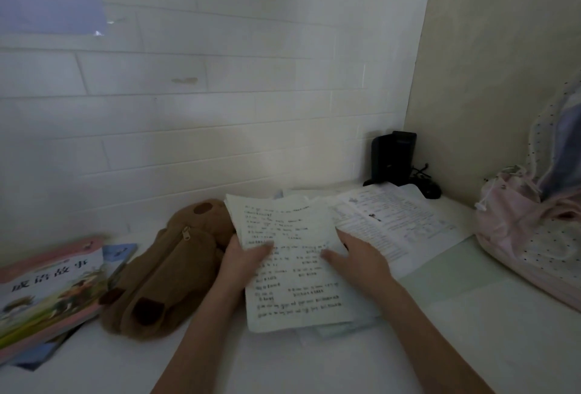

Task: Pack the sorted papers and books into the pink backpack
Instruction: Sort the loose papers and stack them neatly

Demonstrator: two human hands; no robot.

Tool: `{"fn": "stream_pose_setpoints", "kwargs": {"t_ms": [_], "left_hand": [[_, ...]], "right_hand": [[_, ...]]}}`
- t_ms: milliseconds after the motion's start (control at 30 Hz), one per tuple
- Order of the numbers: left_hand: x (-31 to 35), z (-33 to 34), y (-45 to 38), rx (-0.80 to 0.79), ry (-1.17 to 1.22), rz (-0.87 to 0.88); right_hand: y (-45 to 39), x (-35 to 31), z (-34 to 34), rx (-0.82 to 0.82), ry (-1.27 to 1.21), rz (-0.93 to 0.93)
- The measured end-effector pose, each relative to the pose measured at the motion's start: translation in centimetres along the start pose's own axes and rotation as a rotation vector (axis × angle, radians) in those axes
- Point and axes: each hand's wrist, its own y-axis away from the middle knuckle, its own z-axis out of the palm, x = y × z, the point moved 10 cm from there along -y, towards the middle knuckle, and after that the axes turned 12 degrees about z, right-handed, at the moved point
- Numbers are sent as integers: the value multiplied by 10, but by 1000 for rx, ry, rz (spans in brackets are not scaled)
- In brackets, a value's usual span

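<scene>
A stack of white handwritten papers [292, 267] lies in the middle of the white desk. My left hand [243, 260] grips its left edge, thumb on top. My right hand [355, 258] holds its right edge, thumb on the page. More printed sheets [390, 220] lie spread behind and to the right. The pink backpack [531, 236] sits at the far right against the wall, partly cut off by the frame. Colourful books [50, 296] are stacked at the left edge of the desk.
A brown plush pencil case [166, 274] with a zip lies between the books and the papers. A black device [393, 157] with cables stands in the back corner. A pale green sheet [440, 274] lies under the papers on the right.
</scene>
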Motion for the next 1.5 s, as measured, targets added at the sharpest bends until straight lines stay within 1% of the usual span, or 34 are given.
{"fn": "stream_pose_setpoints", "kwargs": {"t_ms": [33, 67, 100, 133, 167, 233, 300, 367, 467, 500, 533, 600, 633, 667, 700, 767, 833, 867, 967, 1033, 1100, 1200, 1267, 1300, 1367, 1433, 1467, 1500], "left_hand": [[2, -10, -3, 66, -95, 46], [4, -18, -4, 125, -150, 77], [6, -27, -5, 187, -156, 90], [8, -35, -6, 237, -158, 113], [12, -40, -6, 274, -161, 130], [13, -41, -6, 268, -228, 152], [16, -36, -4, 253, -318, 170], [19, -32, -1, 251, -333, 180], [21, -31, 0, 248, -358, 194], [23, -30, 1, 243, -369, 199], [23, -30, 1, 242, -371, 203], [23, -29, 2, 242, -370, 200], [23, -29, 2, 243, -372, 197], [23, -29, 1, 240, -372, 196], [23, -29, 2, 237, -374, 197], [24, -29, 2, 238, -386, 199], [24, -29, 2, 239, -389, 200], [24, -29, 2, 239, -392, 200], [24, -27, 2, 230, -401, 202], [25, -26, 2, 228, -398, 202], [24, -26, 2, 228, -393, 200], [25, -27, 2, 231, -394, 205], [25, -27, 3, 228, -395, 205], [25, -27, 3, 226, -394, 203], [24, -27, 3, 225, -390, 196], [23, -27, 2, 224, -385, 194], [23, -27, 2, 223, -382, 195], [22, -27, 2, 220, -378, 197]], "right_hand": [[-2, 2, -4, 26, 10, -6], [-5, 6, -17, 112, 39, 5], [-7, 16, -34, 232, 95, 58], [-8, 34, -52, 340, 154, 158], [-8, 59, -65, 399, 192, 292], [-4, 107, -78, 402, 168, 529], [-3, 134, -76, 360, 119, 639], [-8, 137, -72, 339, 83, 618], [-15, 127, -72, 358, 2, 517], [-15, 124, -75, 385, -107, 464], [-14, 121, -80, 419, -278, 402], [-9, 123, -86, 461, -716, 328], [-8, 126, -86, 466, -892, 332], [-12, 131, -83, 448, -1014, 366], [-17, 134, -77, 404, -1080, 404], [-24, 129, -67, 287, -1066, 430], [-25, 118, -66, 240, -998, 366], [-23, 114, -69, 271, -962, 329], [-14, 116, -89, 510, -788, 277], [-10, 120, -96, 588, -766, 267], [-13, 123, -97, 571, -726, 271], [-21, 121, -90, 474, -646, 288], [-21, 118, -86, 450, -504, 329], [-19, 115, -86, 460, -423, 329], [-15, 110, -91, 565, -346, 270], [-6, 108, -101, 690, -395, 212], [-6, 108, -104, 709, -447, 180], [-6, 107, -104, 679, -519, 157]]}}
